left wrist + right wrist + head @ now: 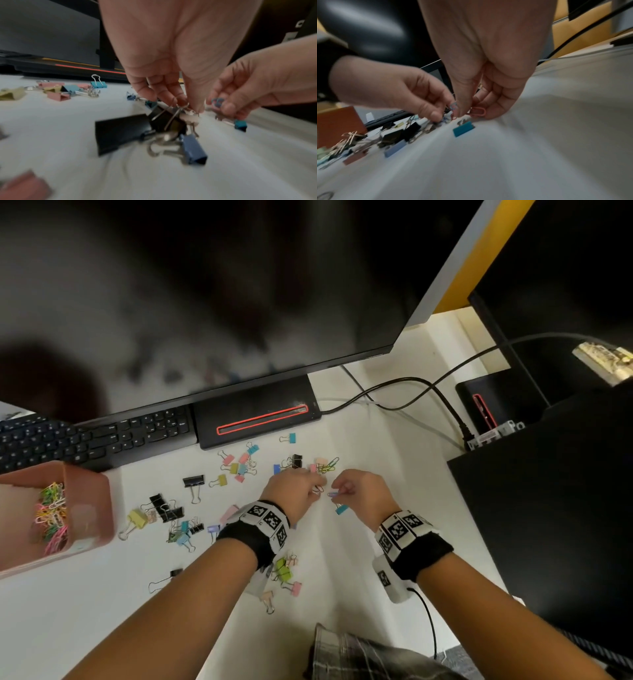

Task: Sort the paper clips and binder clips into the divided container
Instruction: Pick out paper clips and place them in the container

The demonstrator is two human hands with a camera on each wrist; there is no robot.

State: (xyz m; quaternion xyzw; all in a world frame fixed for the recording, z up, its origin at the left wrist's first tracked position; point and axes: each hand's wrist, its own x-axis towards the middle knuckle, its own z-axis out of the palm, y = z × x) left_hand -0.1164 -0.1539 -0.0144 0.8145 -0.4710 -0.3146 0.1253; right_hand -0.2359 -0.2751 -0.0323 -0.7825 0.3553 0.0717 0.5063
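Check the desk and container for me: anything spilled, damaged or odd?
Nothing damaged. Binder clips lie scattered loose over the white desk, unsorted. The pink container stands upright holding only paper clips.

Bare white surface (394,508) lies open to the right of the hands and toward the person. Scattered binder clips (164,510) crowd the left side up to the pink container (99,508). The keyboard (102,436), monitor base (257,412) and low monitor (205,302) wall off the back; a black cabinet (548,508) blocks the right.
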